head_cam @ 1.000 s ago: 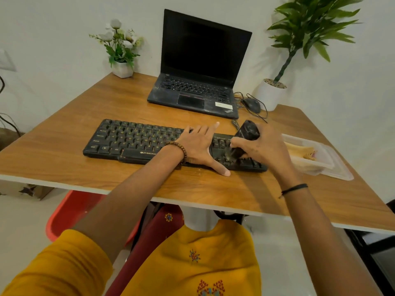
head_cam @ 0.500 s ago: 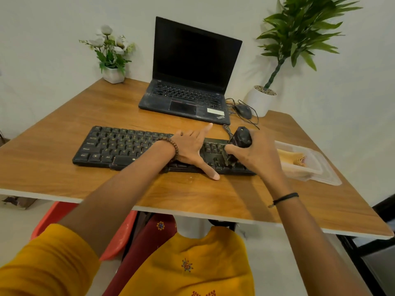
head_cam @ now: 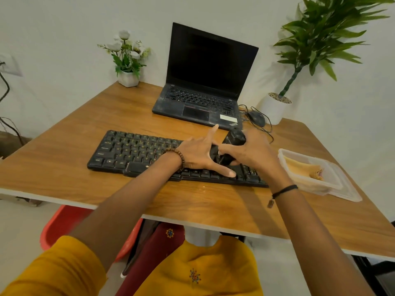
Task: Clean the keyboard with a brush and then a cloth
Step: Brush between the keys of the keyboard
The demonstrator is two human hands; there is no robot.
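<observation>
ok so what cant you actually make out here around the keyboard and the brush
All from the head view, the only one:
- Brush bristles: hidden behind the right hand gripping it, so contact with the keys is unclear.
- Keyboard keys right of the middle: covered by the left hand and the right hand.
- Key legends: too small and blurred to read.
- Cloth in the plastic container: folded, so its inner layers are hidden.

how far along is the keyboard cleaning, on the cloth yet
Nothing looks finished yet. In hand: the right hand grips a black brush on the black keyboard near its right end; the left hand rests flat on it. Left: the yellow cloth lies in the clear plastic tub.
</observation>
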